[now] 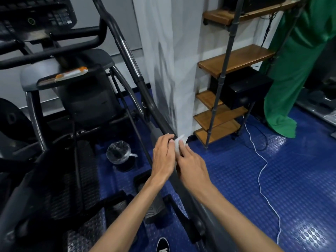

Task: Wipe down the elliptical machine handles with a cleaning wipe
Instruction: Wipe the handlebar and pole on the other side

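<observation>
The elliptical's long right handle bar (145, 91) runs from top centre down to bottom right, dark with a chrome section higher up. A white cleaning wipe (179, 142) is bunched against the lower part of that bar. My left hand (162, 155) curls over the bar from the left, with its fingertips at the wipe. From the right, my right hand (190, 164) pinches the wipe with its fingers. The machine's console (36, 17) and its fixed black handlebars (54, 50) sit at top left.
A small bin with a plastic liner (119, 151) stands on the blue studded floor (272, 179) left of the bar. A wooden shelf unit (229, 99) with a black box is at the right, and a white cable (261, 171) trails across the floor. Green fabric (294, 73) hangs at far right.
</observation>
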